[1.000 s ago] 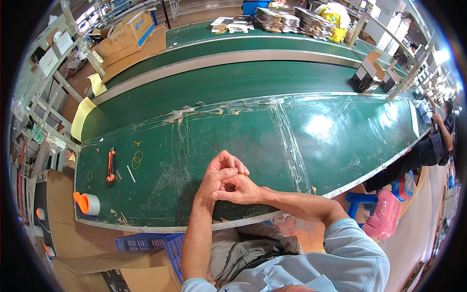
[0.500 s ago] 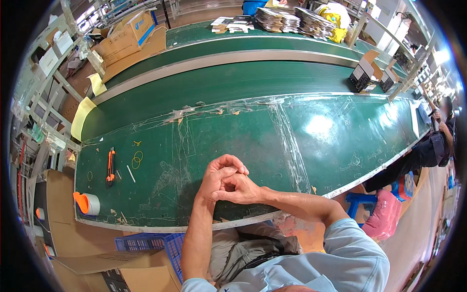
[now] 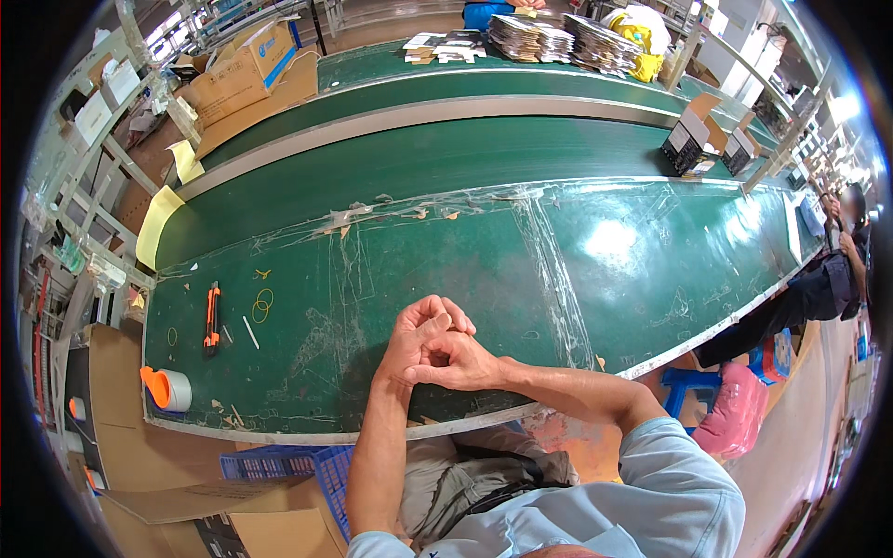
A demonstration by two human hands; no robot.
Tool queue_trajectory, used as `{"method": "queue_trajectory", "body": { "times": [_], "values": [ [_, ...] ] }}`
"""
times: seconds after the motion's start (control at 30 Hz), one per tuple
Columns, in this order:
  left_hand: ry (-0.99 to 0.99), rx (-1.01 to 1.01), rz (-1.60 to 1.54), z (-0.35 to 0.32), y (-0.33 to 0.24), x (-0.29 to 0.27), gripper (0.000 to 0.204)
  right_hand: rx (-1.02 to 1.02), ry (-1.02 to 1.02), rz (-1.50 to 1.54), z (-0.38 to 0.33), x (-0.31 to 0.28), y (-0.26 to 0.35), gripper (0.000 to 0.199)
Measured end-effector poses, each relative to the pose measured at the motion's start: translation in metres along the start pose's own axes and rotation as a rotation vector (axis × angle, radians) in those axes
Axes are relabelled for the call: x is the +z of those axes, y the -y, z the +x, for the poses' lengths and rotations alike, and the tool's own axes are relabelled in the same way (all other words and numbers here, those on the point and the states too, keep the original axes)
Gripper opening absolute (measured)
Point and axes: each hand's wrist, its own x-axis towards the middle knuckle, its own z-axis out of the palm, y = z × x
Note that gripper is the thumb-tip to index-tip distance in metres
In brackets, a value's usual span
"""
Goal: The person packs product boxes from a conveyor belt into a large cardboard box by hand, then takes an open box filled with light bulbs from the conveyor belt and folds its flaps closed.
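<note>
My left hand (image 3: pixel 416 340) and my right hand (image 3: pixel 462 361) are clasped together over the near edge of the green work table (image 3: pixel 446 260). Their fingers are closed around each other, and no object shows in them. To their left on the table lies an orange and black utility knife (image 3: pixel 213 319). Beside it are thin yellow rubber bands (image 3: pixel 263 305) and a small white stick (image 3: pixel 250 332). At the near left corner stands a tape roll (image 3: pixel 170 390) with an orange part.
Behind the table runs a green conveyor belt (image 3: pixel 419 153), carrying open dark cartons (image 3: pixel 690 149) at the right. Across it are stacks of flattened boxes (image 3: pixel 530 39). Blue crates (image 3: pixel 270 463) and cardboard (image 3: pixel 158 456) sit below left. Another person (image 3: pixel 828 270) stands at the right.
The dark cartons on the belt have shifted slightly to the left. My left thumb has lifted a little; both hands stay clasped in the same place.
</note>
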Motion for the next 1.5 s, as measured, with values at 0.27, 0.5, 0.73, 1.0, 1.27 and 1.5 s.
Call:
{"method": "queue_trajectory", "body": {
  "times": [0.27,0.5,0.73,1.0,1.27,1.5],
  "values": [
    [0.011,-0.005,0.006,0.000,-0.003,0.002,0.034,-0.050,-0.021,-0.020,0.000,0.000,0.001,0.047],
    [0.016,-0.014,0.016,-0.001,-0.005,0.002,0.023,-0.015,0.001,-0.009,0.000,0.002,-0.003,0.047],
    [-0.016,-0.045,0.016,0.001,-0.006,0.006,0.022,-0.032,-0.027,-0.020,0.000,0.001,-0.005,0.048],
    [-0.008,-0.015,0.003,-0.001,-0.007,0.007,0.018,-0.003,0.003,0.014,0.001,0.002,-0.005,0.046],
    [-0.024,-0.005,-0.031,-0.001,-0.003,0.004,0.019,-0.057,-0.006,-0.003,0.002,0.001,-0.002,0.044],
    [0.000,-0.007,-0.015,0.000,-0.004,0.004,0.019,-0.084,-0.018,-0.039,0.002,0.002,-0.005,0.047]
  ]
}}
